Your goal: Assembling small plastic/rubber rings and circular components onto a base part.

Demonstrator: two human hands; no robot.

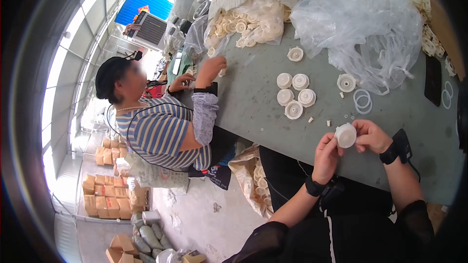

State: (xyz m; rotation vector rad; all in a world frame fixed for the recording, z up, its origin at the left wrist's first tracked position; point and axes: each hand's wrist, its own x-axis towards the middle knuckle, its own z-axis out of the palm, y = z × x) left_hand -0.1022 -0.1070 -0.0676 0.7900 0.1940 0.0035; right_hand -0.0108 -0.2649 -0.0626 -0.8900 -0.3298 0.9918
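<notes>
Between my two hands, just above the table's near edge, is a round white plastic cap. My left hand pinches its left side with the fingertips, and my right hand grips its right side. Beyond my hands lie clear sealing rings and a similar white cap with its hollow side up. Small cream plugs and tiny rings are scattered close to the held cap. Several more white caps sit in a cluster to the left, with a single cap farther back.
A co-worker in a striped shirt works at the table's left side. At the back stand an open sack of cream parts and a heap of clear plastic bags. A dark phone lies right; a sack stands below the table edge.
</notes>
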